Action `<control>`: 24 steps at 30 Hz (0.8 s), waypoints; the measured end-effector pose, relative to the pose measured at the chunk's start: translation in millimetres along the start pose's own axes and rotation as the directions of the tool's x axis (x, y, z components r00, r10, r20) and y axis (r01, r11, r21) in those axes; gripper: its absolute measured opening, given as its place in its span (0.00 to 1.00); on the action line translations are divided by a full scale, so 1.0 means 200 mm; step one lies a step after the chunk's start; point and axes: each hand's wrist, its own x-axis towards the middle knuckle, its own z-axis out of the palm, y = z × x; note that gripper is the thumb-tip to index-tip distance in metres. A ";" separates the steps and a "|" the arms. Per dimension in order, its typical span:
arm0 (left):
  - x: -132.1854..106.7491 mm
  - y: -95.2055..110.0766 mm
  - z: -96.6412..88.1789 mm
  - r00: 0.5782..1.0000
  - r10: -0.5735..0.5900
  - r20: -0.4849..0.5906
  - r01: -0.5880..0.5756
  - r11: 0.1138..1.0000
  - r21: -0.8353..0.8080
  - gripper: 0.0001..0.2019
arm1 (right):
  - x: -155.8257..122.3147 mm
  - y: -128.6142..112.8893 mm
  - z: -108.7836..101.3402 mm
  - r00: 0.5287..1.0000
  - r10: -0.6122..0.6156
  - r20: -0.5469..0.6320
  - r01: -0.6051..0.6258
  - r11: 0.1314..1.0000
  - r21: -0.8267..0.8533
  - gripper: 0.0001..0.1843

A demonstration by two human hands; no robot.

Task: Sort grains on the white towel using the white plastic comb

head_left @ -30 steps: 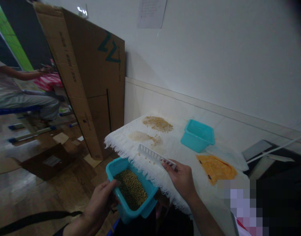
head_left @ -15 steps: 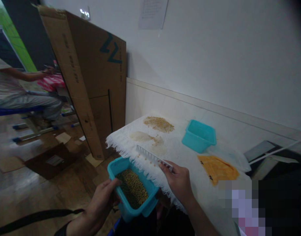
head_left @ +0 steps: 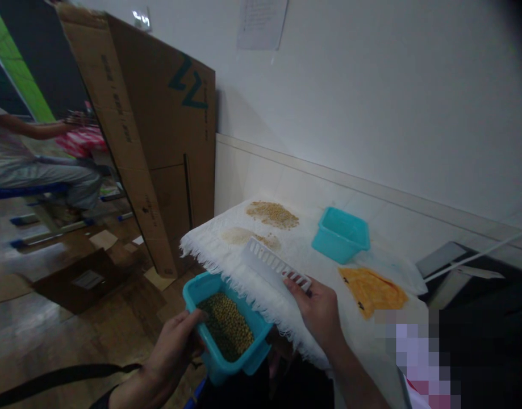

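Note:
My left hand (head_left: 175, 343) is closed on the near left rim of a turquoise plastic bin (head_left: 259, 329), held just below the table edge. Inside the bin lie yellowish soybeans (head_left: 229, 318) beside small dark green beans (head_left: 213, 329). My right hand (head_left: 318, 312) pinches one end of a white slotted plastic strip (head_left: 269, 267), tilted over the fringed white cloth (head_left: 218, 230). Beyond the strip's far end is a thin pale patch of grains (head_left: 235, 236) with a few beans. Farther back sits a larger pile of soybeans (head_left: 273, 214).
A second turquoise bin (head_left: 341, 236) stands at the back right of the cloth, near an orange cloth (head_left: 374, 289) and a clear plastic lid (head_left: 397, 270). A tall cardboard box (head_left: 158, 125) rises at left. Behind it a person (head_left: 26, 136) sits.
My right hand has lifted and tilted the slotted strip so its broad face shows. Loose beans along the cloth's front edge no longer show. The bin in my left hand stays nearly in place.

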 end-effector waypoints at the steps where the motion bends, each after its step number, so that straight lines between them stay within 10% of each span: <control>1: 0.00 0.00 0.00 1.000 -0.003 -0.004 0.003 1.000 -0.003 0.19 | 0.04 0.02 -0.02 1.000 0.017 0.017 -0.017 1.000 0.020 0.19; 9: -0.02 0.02 0.01 0.999 -0.017 -0.038 0.017 1.000 -0.009 0.19 | 0.36 0.17 -0.04 0.935 0.139 0.326 -0.204 0.963 0.174 0.25; 24: 0.04 -0.07 -0.09 0.998 -0.041 -0.040 0.041 0.999 0.016 0.22 | 0.80 0.32 0.13 0.963 0.249 0.104 -0.268 0.927 0.264 0.31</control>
